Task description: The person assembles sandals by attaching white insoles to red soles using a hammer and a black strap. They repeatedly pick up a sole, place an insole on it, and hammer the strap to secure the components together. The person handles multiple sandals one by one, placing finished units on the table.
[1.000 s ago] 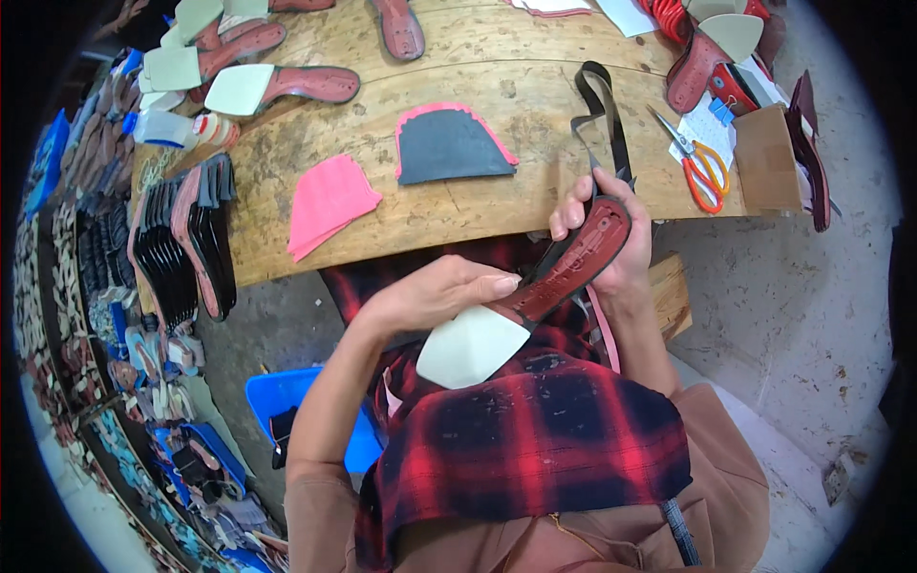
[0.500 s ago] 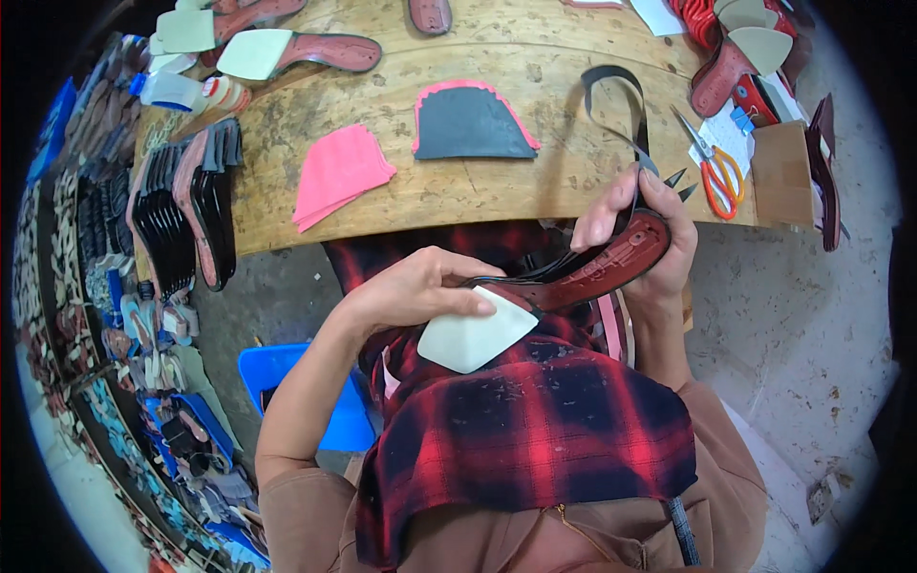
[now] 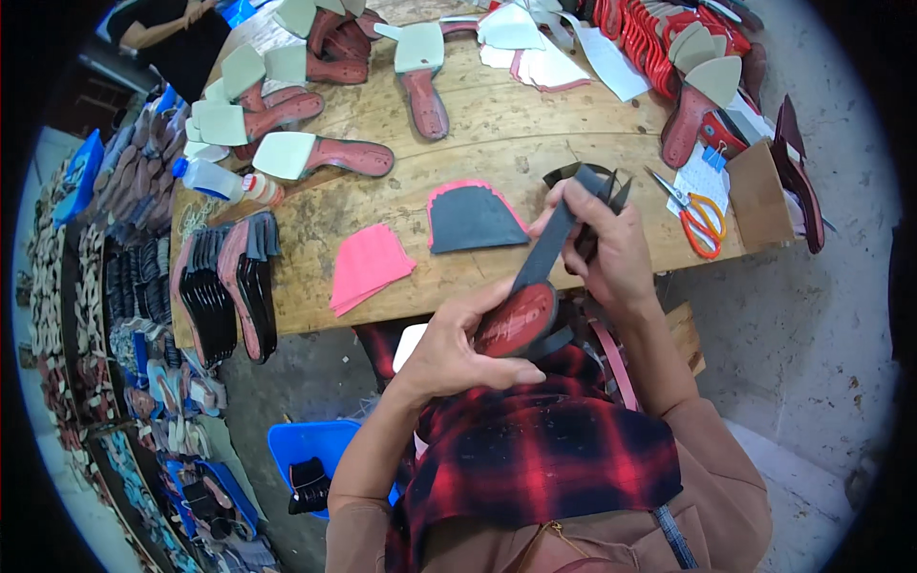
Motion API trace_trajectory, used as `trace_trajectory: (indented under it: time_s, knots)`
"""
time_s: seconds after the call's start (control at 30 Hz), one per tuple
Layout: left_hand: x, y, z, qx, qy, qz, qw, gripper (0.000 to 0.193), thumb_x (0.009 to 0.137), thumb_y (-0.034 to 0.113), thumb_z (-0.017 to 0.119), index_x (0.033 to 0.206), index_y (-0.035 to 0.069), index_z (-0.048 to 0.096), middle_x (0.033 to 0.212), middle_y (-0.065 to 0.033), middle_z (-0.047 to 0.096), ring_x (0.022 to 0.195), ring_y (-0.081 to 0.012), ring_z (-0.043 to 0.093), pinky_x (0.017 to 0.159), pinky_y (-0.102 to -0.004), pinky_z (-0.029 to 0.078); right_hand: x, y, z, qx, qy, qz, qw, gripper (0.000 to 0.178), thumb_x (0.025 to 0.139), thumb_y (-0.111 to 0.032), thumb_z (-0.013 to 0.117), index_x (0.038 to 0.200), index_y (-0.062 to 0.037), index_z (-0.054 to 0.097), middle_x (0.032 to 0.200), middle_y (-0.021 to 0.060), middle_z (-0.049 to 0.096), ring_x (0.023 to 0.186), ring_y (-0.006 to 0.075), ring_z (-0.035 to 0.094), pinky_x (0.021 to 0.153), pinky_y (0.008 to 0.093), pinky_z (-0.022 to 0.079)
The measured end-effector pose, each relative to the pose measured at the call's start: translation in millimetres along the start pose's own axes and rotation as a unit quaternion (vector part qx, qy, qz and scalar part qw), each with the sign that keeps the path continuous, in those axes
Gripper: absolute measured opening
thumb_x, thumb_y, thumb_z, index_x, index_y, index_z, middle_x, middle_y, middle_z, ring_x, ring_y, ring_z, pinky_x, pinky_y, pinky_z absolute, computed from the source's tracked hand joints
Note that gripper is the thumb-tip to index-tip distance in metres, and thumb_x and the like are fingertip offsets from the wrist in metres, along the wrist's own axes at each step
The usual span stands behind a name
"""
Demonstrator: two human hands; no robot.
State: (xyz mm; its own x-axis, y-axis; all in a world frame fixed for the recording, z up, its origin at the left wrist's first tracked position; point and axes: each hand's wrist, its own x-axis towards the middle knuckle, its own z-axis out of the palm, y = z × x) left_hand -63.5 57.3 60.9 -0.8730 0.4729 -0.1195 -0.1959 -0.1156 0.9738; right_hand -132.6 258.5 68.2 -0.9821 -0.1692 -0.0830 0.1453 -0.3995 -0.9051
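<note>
My left hand [image 3: 447, 346] grips a shoe sole with a dark red insole [image 3: 521, 327], its heel end tilted up over my lap. A white piece [image 3: 409, 346] at the sole's toe end shows beyond that hand, partly hidden. Fingers of my right hand [image 3: 611, 239] pinch a dark grey strip [image 3: 544, 253], which runs straight down to the edge of the heel end. Two dark pointed tips [image 3: 619, 186] stick out beyond the right hand; the rest of that tool is hidden. Pink pieces [image 3: 371, 269] and a dark grey piece with pink edging [image 3: 476, 220] lie on the table nearby.
Orange-handled scissors [image 3: 702, 224] lie on the wooden table [image 3: 516, 143] beside a cardboard box [image 3: 759, 196]. Several soles with white fronts [image 3: 334, 156], a bottle [image 3: 208, 179] and a row of black heeled soles [image 3: 250, 286] are at the left. A blue stool [image 3: 310, 441] stands below.
The sole has turned, and its heel end moved left and lower. My left hand shifted from the white toe piece toward the heel. The strip, looped before, is now drawn straight. The view has shifted.
</note>
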Motion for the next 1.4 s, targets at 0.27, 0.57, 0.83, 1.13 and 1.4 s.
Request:
trace_trajectory:
  time_s: [0.27, 0.57, 0.83, 1.13, 1.4]
  knots:
    - [12, -4, -13, 0.421, 0.176, 0.23, 0.859, 0.075, 0.058, 0.018, 0.088, 0.127, 0.006, 0.06, 0.091, -0.0121, 0.066, 0.079, -0.0254, 0.066, 0.071, -0.0336, 0.054, -77, -1, -10, 0.052, 0.058, -0.015, 0.997, 0.024, 0.098, -0.02, 0.052, 0.097, 0.0029, 0.06, 0.093, 0.0235, 0.07, 0.046, 0.0139, 0.058, 0.037, 0.0222, 0.041]
    - [111, -24, 14, 0.194, 0.338, 0.195, 0.9, 0.07, 0.068, 0.012, 0.081, 0.129, -0.004, 0.05, 0.103, -0.0201, 0.067, 0.092, -0.0263, 0.067, 0.081, -0.0356, 0.053, -2, 41, 1, -0.252, 0.087, -0.333, 0.905, 0.017, 0.09, -0.001, 0.062, 0.105, 0.0048, 0.068, 0.1, 0.0116, 0.072, 0.06, 0.0077, 0.059, 0.053, 0.0237, 0.048]
    - [107, -1, 2, -0.158, 0.216, 0.05, 0.962, 0.043, 0.092, 0.009, 0.061, 0.132, -0.003, 0.046, 0.109, -0.0076, 0.06, 0.093, -0.0101, 0.059, 0.081, -0.0238, 0.048, 12, 12, -2, -0.122, 0.073, -0.17, 0.975, 0.018, 0.094, -0.011, 0.06, 0.104, 0.0019, 0.068, 0.093, 0.0058, 0.072, 0.055, 0.0013, 0.047, 0.048, 0.0197, 0.04]
    - [110, -27, 10, -0.108, 0.303, 0.102, 0.942, 0.034, 0.091, 0.001, 0.056, 0.125, 0.0, 0.053, 0.089, 0.0, 0.06, 0.075, -0.005, 0.055, 0.065, -0.0192, 0.045, -39, 49, -21, -0.256, -0.044, -0.297, 0.919, 0.017, 0.09, 0.003, 0.059, 0.105, 0.0051, 0.066, 0.114, 0.0177, 0.068, 0.115, 0.0287, 0.062, 0.102, 0.0395, 0.045]
    - [122, -59, 4, -0.329, 0.288, -0.096, 0.894, 0.031, 0.093, 0.006, 0.052, 0.124, 0.005, 0.053, 0.097, -0.0069, 0.064, 0.082, -0.0165, 0.063, 0.073, -0.032, 0.055, -67, 64, -45, -0.189, -0.075, -0.199, 0.959, 0.057, 0.095, -0.049, 0.053, 0.112, 0.0037, 0.065, 0.128, 0.018, 0.061, 0.11, 0.0277, 0.063, 0.095, 0.0363, 0.048]
